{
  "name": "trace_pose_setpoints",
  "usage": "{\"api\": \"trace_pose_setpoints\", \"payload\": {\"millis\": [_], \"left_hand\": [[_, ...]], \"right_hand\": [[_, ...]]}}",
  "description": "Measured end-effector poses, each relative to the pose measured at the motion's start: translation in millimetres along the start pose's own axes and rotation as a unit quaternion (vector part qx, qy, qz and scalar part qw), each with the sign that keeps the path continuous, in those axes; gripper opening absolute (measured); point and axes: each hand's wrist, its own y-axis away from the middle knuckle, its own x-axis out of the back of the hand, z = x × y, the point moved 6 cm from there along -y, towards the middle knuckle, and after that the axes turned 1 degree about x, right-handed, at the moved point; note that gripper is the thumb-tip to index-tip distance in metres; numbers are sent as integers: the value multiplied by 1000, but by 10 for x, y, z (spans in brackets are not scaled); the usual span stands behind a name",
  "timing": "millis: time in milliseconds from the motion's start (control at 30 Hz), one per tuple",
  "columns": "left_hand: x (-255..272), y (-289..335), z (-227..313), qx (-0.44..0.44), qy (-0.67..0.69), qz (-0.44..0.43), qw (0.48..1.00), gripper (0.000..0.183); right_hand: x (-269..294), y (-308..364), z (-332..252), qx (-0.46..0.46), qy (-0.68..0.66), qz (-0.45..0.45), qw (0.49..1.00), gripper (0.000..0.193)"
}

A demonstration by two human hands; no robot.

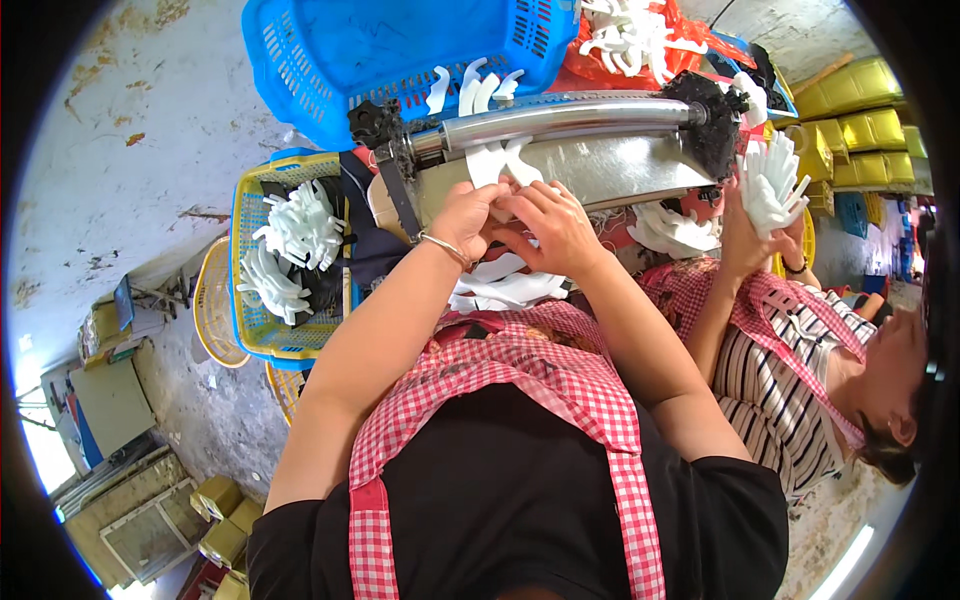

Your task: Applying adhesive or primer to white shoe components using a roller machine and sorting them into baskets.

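Both hands meet at the near edge of a metal plate [620,165] below a shiny steel roller [570,125]. My left hand [468,216], with a bracelet at its wrist, is closed in a pinch at the lower end of a flat white curved piece [486,160]. Beside it, my right hand [550,228] has its fingers bent around the end of a second white curved piece [520,160]; the fingertips are partly hidden. Both pieces lie on the plate and reach up to the roller. More white pieces [505,285] are heaped below my hands, against my checked apron.
Behind the roller stands a blue basket [400,60], with several white pieces at its near edge. A yellow-and-blue basket [290,345] at left holds bundled white pieces [300,225]. At right, a co-worker holds a white bundle [770,185]. A red bag [585,65] stands far right.
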Motion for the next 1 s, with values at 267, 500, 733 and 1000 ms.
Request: {"api": "trace_pose_setpoints", "payload": {"millis": [267,500,733,1000], "left_hand": [[-29,-44,109,22,45,-44,998,28],[298,371,-679,58,-261,-158,951,28],[625,-207,-1016,-367,-710,-6,601,39],[570,-261,-1060,-255,-709,-38,656,44]], "right_hand": [[-59,-262,344,-32,8,-53,998,22],[162,379,272,-42,-41,191,980,13],[-587,1471,549,-226,65,-137,962,15],[-459,1625,544,-265,3,14,964,17]]}}
